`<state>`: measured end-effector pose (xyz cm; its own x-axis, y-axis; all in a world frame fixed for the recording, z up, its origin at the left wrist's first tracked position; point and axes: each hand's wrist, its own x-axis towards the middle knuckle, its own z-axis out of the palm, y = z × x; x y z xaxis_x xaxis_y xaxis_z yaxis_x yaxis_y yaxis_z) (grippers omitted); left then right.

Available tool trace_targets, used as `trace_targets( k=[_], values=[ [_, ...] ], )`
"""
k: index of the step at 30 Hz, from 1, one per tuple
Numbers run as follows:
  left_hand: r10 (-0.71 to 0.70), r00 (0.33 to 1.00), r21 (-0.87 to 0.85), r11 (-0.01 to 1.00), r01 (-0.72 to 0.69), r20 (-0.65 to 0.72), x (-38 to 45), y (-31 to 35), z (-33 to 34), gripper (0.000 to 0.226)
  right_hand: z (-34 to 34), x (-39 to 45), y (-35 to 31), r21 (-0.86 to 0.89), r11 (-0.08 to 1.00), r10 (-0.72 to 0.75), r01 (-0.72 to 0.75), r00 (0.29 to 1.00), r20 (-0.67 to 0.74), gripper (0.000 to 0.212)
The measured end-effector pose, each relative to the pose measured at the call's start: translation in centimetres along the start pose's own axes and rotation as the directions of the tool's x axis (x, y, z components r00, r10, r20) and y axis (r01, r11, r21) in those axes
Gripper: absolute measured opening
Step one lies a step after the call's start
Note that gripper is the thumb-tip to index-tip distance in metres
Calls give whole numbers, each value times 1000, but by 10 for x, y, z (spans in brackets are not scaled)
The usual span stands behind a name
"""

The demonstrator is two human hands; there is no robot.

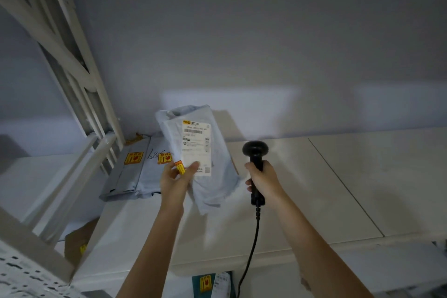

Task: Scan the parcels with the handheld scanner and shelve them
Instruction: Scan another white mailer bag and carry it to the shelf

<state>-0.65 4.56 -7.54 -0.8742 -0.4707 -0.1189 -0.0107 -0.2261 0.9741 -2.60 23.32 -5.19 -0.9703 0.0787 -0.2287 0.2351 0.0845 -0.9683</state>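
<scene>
My left hand [175, 176] pinches a grey plastic mailer parcel [212, 186] by its left edge and holds it upright above the shelf [362, 176]. The parcel's white shipping label [196, 145] with a barcode faces me. My right hand [262, 180] grips the handle of a black corded handheld scanner [255, 150], whose head points away toward the wall, just right of the parcel. The scanner cable [251, 244] hangs down past the shelf's front edge.
Two grey mailers [130, 172] with yellow fragile stickers lie flat on the shelf at the left. A brown cardboard parcel [229, 128] stands behind the held one. White shelf uprights [72, 60] rise at the left. More parcels [214, 284] sit on the shelf below.
</scene>
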Motion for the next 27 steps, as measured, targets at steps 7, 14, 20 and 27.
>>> trace_targets(
  k=[7,14,20,27],
  values=[
    [-41,999,-22,999,41,-10,-7,17,-40,34,13,36,42,-92,987,133,-131,991,21,15],
    [-103,994,-63,992,105,36,-11,15,-42,43,21,50,59,-117,983,137,-141,990,-44,26],
    [-160,983,-62,984,166,87,-6,5,-26,40,17,53,66,-291,950,95,-114,992,-79,33],
    [-179,974,-93,977,193,137,-12,0,13,42,-8,10,47,97,936,-323,338,936,-142,42]
  ],
)
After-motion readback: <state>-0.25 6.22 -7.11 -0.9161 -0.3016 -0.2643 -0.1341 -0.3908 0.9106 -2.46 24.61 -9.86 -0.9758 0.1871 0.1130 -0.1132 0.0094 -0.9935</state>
